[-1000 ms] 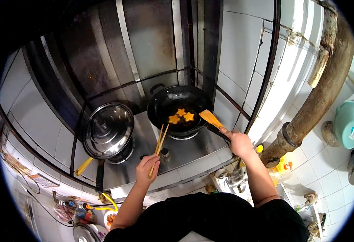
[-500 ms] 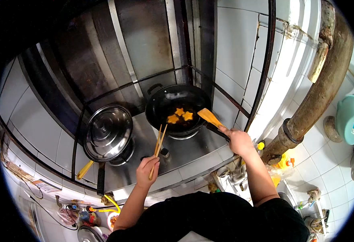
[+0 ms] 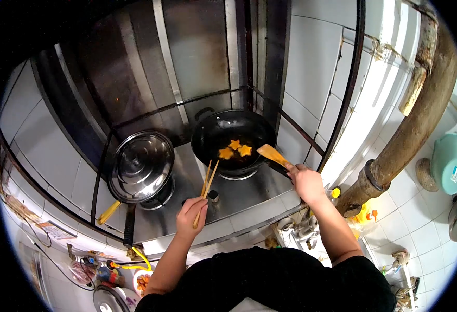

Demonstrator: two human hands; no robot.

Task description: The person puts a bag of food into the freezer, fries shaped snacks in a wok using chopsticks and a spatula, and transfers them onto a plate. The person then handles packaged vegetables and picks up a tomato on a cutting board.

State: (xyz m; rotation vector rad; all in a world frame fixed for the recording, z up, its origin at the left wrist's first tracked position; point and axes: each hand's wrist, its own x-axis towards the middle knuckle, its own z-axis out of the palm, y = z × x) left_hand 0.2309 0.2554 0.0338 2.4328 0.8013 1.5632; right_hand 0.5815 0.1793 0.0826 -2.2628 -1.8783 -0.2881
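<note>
In the head view, my left hand [image 3: 191, 214] is closed around a pair of wooden chopsticks [image 3: 205, 183]. Their tips are slightly apart, near the wok's front left rim. My right hand [image 3: 307, 184] grips a wooden spatula [image 3: 271, 154], its blade over the wok's right edge. The wok's handle runs under the spatula to that hand; whether the fingers hold it too, I cannot tell. Inside the black wok [image 3: 214, 126], several star-shaped golden pieces [image 3: 226, 153] lie in dark, shiny oil. Neither tool touches them.
On the left burner stands a pan with a shiny steel lid [image 3: 141, 165]; its black handle [image 3: 129, 226] points toward me. A dark metal frame [image 3: 304, 134] surrounds the steel stove top [image 3: 244, 200]. Bottles and a thick pipe [image 3: 406, 140] are on the right. A bowl [image 3: 142, 281] sits lower left.
The view has shifted slightly, moving the stove a little right in the picture. My hands, the chopsticks, the spatula and the star-shaped pieces keep nearly the same places relative to the wok.
</note>
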